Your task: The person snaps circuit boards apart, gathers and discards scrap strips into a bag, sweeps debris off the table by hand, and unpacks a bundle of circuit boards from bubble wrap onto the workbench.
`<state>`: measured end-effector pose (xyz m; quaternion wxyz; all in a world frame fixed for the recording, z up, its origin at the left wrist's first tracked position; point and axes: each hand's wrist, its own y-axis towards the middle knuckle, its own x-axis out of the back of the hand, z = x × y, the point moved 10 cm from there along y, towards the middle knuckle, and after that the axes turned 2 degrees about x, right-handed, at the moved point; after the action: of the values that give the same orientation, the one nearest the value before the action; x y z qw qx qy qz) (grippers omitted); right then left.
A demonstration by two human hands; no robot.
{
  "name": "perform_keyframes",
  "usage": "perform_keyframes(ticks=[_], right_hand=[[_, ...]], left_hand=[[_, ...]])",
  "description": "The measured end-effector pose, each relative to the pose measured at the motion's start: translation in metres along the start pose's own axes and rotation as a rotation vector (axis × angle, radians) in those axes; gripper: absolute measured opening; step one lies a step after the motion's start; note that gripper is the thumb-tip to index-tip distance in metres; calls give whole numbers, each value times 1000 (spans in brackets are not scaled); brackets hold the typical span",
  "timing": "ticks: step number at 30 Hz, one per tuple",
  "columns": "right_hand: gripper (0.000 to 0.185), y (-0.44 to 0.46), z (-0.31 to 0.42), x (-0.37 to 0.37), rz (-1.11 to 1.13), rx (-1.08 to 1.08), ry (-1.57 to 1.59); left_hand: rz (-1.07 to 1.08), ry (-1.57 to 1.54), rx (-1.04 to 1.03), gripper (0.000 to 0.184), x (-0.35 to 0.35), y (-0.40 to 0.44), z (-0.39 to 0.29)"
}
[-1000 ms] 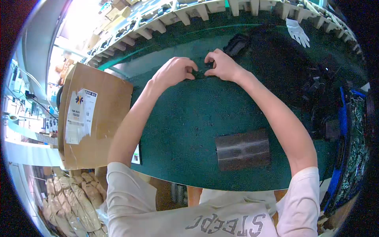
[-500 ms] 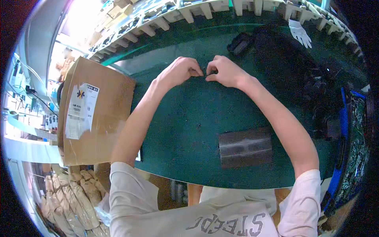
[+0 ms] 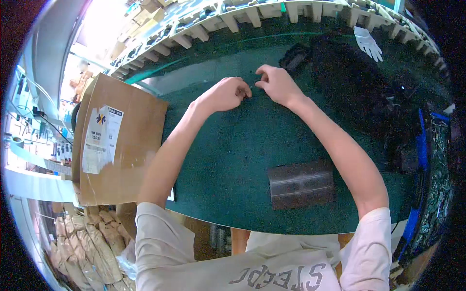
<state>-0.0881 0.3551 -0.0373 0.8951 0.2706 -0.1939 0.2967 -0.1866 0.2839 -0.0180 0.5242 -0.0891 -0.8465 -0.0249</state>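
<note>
Viewing from the head camera, I count two bare hands above one dark green, speckled counter (image 3: 223,179). My left hand (image 3: 228,94) is curled, its fingertips drawn close; my right hand (image 3: 277,86) is arched, with a narrow gap between thumb and fingers. The two are near each other but apart, and I cannot tell whether either grips anything, since the space between the digits is dark. Nearest to my right hand, just beyond it, lies one black, blocky object with a fuzzy-looking edge (image 3: 293,59), beside one large, soft-looking black heap (image 3: 349,80) whose parts merge in shadow.

I count one white fabric glove (image 3: 368,43), spread flat near the far edge, and one flat, dark brown rectangular sheet (image 3: 302,185) crossed lengthwise by pale lines, nearer my body. To the left stands one brown cardboard carton (image 3: 128,140) bearing a torn white paper label (image 3: 101,140). At right is one blue-edged container (image 3: 421,150) with dark, glossy contents. Beige, toothed racking (image 3: 233,20) curves along the far side; brown, wrinkled packages (image 3: 90,247) sit low at left, too crowded to count.
</note>
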Motion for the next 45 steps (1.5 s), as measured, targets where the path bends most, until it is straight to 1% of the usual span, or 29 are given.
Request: perform_keyframes(ticks=[4, 5, 9, 15, 19, 25, 29, 30, 34, 35, 39, 40, 43, 45], right_hand=[[21, -8, -3, 8, 19, -42, -25], [21, -11, -3, 9, 21, -45, -28], [20, -13, -7, 12, 63, -84, 17], [21, -7, -9, 4, 119, -88, -74], [25, -4, -14, 3, 72, -87, -108], [30, -3, -12, -1, -35, -25, -180], [30, 4, -5, -8, -13, 26, -225], [30, 9, -4, -7, -15, 27, -225], [31, 25, -6, -21, 151, 14, -199], [31, 27, -6, -23, 172, 12, -198], [34, 35, -5, -31, 180, 46, -194], [34, 36, -2, -30, 182, 54, -191], [35, 37, -9, 1, 102, -24, -147], [36, 35, -13, 5, 83, -49, -127]], left_hand=[[-26, 18, 115, 23, -3, -2, -2], [-25, 13, 114, 23, -4, -2, -5], [21, 108, 227, 21, -5, 4, -3], [104, -19, 209, 18, -11, 6, 8], [-112, -94, 293, 12, 4, 3, 19], [-139, -188, 262, 10, 3, 6, 25], [-225, -3, 285, 12, 13, 5, 12], [-226, -2, 284, 12, 12, 7, 14], [-450, -58, 186, 16, 19, 7, 15], [-450, -59, 180, 16, 17, 10, 16], [-643, -122, 169, 21, 36, -7, 26], [-645, -120, 171, 21, 40, -12, 32], [-613, 1, 214, 24, 49, -33, 53], [-600, 42, 237, 25, 47, -40, 58]])
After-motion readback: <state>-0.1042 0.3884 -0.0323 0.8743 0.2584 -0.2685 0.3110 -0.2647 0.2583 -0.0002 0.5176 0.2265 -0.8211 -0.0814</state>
